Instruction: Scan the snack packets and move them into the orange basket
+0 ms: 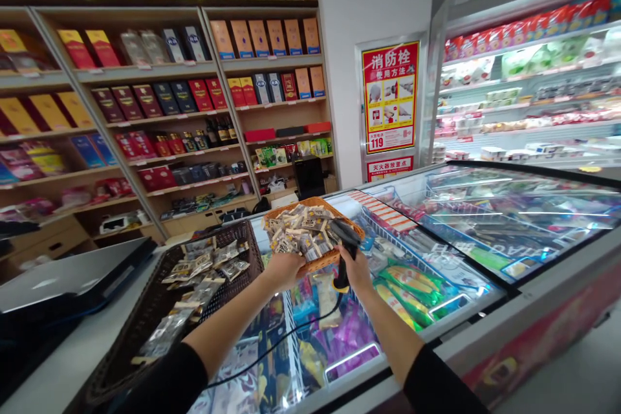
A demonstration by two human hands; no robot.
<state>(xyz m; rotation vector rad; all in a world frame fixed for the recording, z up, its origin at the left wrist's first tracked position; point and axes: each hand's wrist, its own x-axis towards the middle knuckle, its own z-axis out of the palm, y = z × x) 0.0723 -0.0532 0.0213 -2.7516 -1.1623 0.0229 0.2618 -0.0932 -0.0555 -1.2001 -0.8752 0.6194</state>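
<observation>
An orange wicker basket heaped with small beige and clear snack packets is over the glass top of a chest freezer. My left hand is closed at the basket's near left rim, its fingertips partly hidden by the packets. Wrapped in my right hand is a black handheld barcode scanner, its head over the basket's right side. A black cable trails from the scanner's yellow-ringed base down to the left. To the left sits a dark brown woven tray with more packets.
The chest freezer holds bagged frozen goods, including green corn packs. A dark flat device stands on the counter at left. Shelves of boxed goods line the back wall. A lit refrigerated display stands at right.
</observation>
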